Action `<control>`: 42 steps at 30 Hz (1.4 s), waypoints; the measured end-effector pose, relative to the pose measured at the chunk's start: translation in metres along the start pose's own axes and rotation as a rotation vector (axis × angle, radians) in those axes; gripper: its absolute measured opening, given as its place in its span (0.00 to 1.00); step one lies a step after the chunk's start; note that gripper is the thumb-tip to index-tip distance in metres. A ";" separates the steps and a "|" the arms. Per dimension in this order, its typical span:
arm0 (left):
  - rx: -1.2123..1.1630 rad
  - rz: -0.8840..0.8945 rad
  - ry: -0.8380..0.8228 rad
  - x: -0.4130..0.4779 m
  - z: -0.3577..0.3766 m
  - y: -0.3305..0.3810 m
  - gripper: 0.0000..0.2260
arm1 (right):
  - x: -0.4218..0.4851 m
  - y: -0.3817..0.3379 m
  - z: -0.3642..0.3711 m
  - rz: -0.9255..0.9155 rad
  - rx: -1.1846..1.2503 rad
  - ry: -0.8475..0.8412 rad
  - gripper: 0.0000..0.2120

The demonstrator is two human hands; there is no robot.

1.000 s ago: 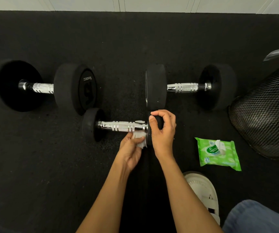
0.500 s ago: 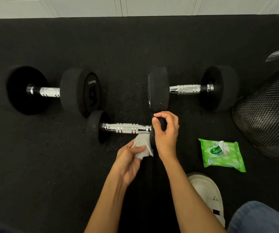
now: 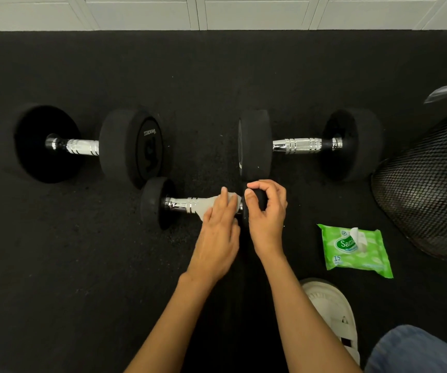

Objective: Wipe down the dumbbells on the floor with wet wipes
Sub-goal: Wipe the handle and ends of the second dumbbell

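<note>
Small dumbbell (image 3: 153,203), near-centre on the floor, is steadied at its right end by the curled right hand (image 3: 266,214). Wet wipe (image 3: 208,204) is pressed on the handle (image 3: 182,206) by the left hand (image 3: 218,232), fingers laid flat. Full-length strokes are advised, with the bar rotated between passes.

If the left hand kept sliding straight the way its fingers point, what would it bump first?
The left hand rests on the wipe draped over the small dumbbell, so its bar blocks it at once. Past that, perhaps a head of the big right-side dumbbell, though depth is unclear.
</note>
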State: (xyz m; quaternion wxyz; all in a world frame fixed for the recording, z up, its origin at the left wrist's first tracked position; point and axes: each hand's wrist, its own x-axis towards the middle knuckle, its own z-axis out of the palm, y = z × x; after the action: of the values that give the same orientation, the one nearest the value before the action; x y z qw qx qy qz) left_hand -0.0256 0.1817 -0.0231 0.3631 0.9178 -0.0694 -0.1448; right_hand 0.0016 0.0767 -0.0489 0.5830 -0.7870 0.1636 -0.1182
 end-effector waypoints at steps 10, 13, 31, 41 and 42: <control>0.449 0.020 -0.361 0.069 -0.035 -0.011 0.15 | 0.001 0.001 0.001 -0.006 0.008 0.005 0.05; 0.427 0.023 -0.404 0.063 -0.034 -0.006 0.19 | 0.001 0.000 0.000 -0.017 0.007 0.015 0.05; 0.475 -0.123 -0.350 0.088 -0.033 -0.016 0.24 | 0.000 -0.002 0.000 0.010 0.007 -0.005 0.05; 0.455 0.309 -0.350 0.062 -0.043 -0.042 0.22 | 0.000 0.000 0.001 0.010 0.002 -0.004 0.05; 0.448 0.264 -0.364 0.065 -0.044 -0.039 0.21 | 0.000 0.001 0.001 0.008 0.006 -0.004 0.05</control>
State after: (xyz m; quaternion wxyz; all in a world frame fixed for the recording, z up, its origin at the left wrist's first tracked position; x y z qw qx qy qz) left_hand 0.0509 0.2233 -0.0339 0.1492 0.9171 -0.2819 -0.2392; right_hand 0.0018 0.0774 -0.0498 0.5862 -0.7848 0.1651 -0.1150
